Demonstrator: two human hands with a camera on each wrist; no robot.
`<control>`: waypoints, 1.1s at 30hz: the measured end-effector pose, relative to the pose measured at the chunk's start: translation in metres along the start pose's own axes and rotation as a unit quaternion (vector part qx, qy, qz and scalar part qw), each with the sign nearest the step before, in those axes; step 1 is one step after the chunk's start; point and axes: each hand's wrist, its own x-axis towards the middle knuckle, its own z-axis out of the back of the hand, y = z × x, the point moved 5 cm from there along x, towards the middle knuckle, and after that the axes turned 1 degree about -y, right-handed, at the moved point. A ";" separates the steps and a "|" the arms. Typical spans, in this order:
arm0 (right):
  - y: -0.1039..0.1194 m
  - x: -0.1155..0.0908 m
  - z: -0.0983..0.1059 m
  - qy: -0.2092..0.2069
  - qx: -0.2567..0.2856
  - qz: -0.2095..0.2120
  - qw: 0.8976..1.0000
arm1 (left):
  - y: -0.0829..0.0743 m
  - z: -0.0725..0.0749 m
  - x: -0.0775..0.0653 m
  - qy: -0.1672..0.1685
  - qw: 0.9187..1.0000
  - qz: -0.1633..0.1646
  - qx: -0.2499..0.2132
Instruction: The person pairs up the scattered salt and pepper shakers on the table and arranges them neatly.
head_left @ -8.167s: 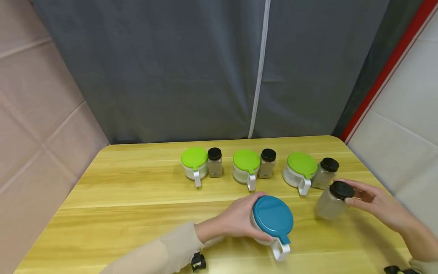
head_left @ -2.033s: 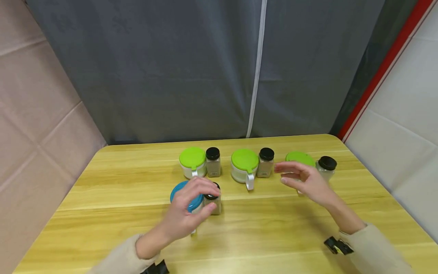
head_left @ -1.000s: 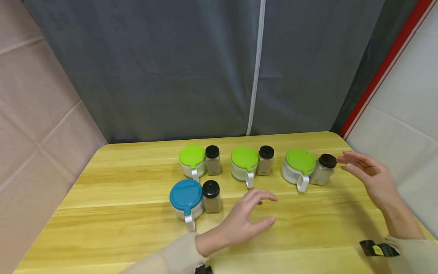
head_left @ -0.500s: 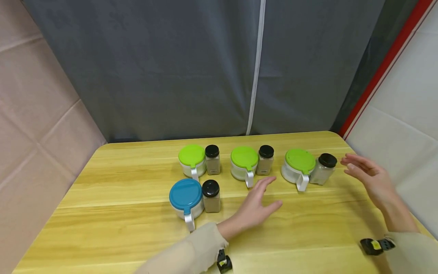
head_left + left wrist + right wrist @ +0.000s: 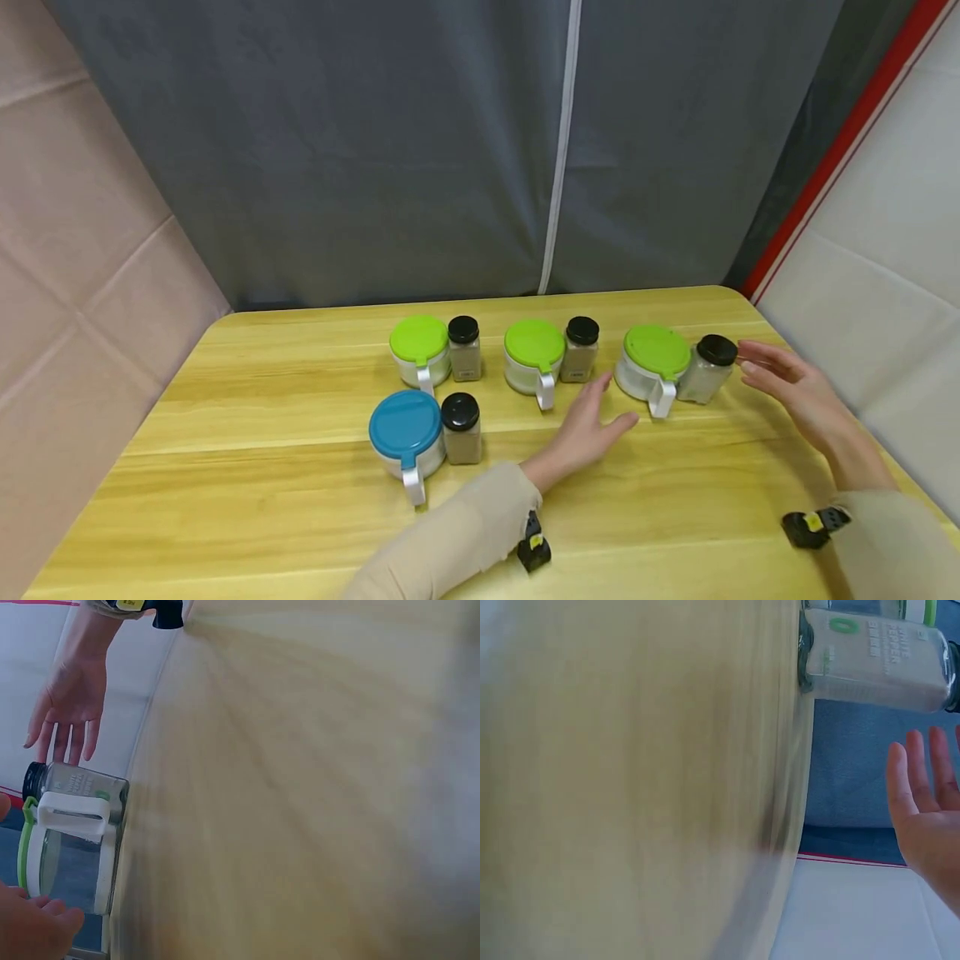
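My left hand is held over the table with thumb and fingers spread, left of the rightmost green-lidded seasoning jar and empty. That jar has a clear body and a white handle. Against its right side stands a black-capped spice bottle, with raised lettering showing in the right wrist view. My right hand reaches toward this bottle from the right, fingers extended, fingertips close to the cap. A gap shows between the fingers and the bottle in the right wrist view.
Two more green-lidded jars, left and middle, each stand beside a black-capped bottle in the back row. In front at left are a blue-lidded jar and another bottle. Grey curtain hangs behind the wooden table.
Since the oldest frame, the blue-lidded jar and the spice bottle were moved left, set down and let go. Both hands then moved right, the left lately closer to the rightmost green-lidded jar.
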 end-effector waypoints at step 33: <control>0.005 0.015 -0.016 0.008 -0.121 -0.057 0.991 | 0.003 -0.019 0.063 -0.054 0.995 0.055 -0.070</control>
